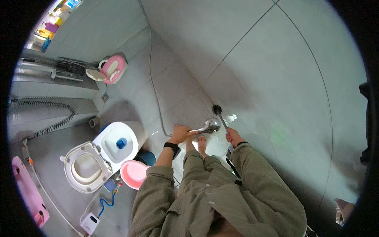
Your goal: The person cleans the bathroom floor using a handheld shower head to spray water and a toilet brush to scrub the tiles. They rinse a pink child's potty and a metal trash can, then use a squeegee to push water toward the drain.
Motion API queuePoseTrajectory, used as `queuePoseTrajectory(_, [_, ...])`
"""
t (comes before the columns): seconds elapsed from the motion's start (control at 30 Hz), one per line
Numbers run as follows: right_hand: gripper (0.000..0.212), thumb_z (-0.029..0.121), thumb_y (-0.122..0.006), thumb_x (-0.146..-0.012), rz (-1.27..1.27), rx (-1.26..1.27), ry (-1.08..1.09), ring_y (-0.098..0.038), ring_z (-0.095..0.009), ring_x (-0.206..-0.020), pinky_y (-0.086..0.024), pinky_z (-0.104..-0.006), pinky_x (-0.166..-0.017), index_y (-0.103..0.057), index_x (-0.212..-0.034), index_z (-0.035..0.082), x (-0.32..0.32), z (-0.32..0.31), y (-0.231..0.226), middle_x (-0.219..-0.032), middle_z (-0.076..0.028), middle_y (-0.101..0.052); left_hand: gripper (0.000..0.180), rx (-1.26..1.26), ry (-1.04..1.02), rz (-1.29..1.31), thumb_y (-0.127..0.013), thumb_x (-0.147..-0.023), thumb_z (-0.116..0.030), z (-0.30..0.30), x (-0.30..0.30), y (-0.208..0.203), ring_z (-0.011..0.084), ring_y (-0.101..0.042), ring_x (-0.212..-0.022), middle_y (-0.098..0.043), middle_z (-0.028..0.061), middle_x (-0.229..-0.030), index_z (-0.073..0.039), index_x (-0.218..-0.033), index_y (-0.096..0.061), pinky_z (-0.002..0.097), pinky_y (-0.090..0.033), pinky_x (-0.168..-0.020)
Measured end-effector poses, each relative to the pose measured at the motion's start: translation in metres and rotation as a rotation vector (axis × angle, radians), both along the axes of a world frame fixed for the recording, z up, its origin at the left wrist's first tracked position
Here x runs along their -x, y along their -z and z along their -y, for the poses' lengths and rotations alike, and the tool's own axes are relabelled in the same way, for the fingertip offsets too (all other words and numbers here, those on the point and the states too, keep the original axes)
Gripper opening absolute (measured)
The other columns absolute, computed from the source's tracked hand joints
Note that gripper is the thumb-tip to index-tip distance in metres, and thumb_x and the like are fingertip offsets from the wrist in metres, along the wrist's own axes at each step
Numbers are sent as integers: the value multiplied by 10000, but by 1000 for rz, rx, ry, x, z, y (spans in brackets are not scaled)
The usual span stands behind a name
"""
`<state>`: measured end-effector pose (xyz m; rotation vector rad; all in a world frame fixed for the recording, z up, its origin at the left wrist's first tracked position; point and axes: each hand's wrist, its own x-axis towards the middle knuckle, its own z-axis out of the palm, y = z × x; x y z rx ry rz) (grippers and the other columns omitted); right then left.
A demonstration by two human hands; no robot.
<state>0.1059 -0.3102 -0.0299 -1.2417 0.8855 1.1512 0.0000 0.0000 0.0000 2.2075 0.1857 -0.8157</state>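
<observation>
My left hand [180,134] is closed round the handle of a chrome shower head [211,125], whose wide end points to the right, low over the wet floor. A grey hose [151,75] runs up and away from its handle. In my right hand [234,137] I grip the handle of a long brush [217,110]. Its dark bristle head is at the foot of the grey tiled wall [272,79]; whether it touches wall or floor I cannot tell. Whether water flows from the shower head does not show clearly.
To the left stands a white toilet [138,136] with its lid up, a pink basin [134,174] and a dark bin [147,158] beside it. A pink child's potty [114,68] sits farther off. Bottles fill a lit wall niche [51,27]. My bare foot [201,144] is on the wet floor.
</observation>
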Motion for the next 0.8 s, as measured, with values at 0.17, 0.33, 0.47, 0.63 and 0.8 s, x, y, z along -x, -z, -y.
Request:
queuePoseTrajectory(0.17, [92,239,-428,-893,-144,10,142,-271,-61,-432,-182,-199,-346,-406,-932,158,35,62,0,-614,20,-330,531,-156,234,125,-485,-802,-577,42,10,3,297,-578,-846,-626,120,-839,-96,-942,-660,424,-412,-740])
queuePoseTrajectory(0.33, [239,284,-413,-925,-106,39,123,-256,-62,-441,-182,-210,-353,-391,-1129,162,47,92,19,-599,33,-294,604,-55,-216,58,-467,-767,-630,0,37,5,290,-586,-869,-627,154,-862,-71,-875,-670,399,-443,-748])
queuePoseTrajectory(0.47, [325,284,-401,-930,-122,25,119,-261,-60,-440,-184,-210,-359,-375,-1234,171,45,87,24,-601,29,-325,706,-185,-337,-113,-434,-751,-691,-47,57,-13,309,-599,-679,-612,145,-654,-21,-716,-653,397,-454,-659])
queuePoseTrajectory(0.63, [242,272,-407,-923,-91,41,40,-286,-79,-421,-200,-235,-348,-448,-1111,124,50,63,31,-599,-15,-385,613,-68,-351,-31,-496,-775,-612,-30,55,-29,306,-582,-680,-606,144,-684,-18,-753,-645,388,-437,-631])
queuePoseTrajectory(0.8, [164,174,-384,-917,45,266,-198,-278,-111,-403,-218,-279,-349,-484,-931,45,52,34,74,-607,-58,-422,549,23,-133,80,-503,-797,-559,7,37,1,345,-578,-752,-613,161,-747,-30,-820,-649,403,-436,-657])
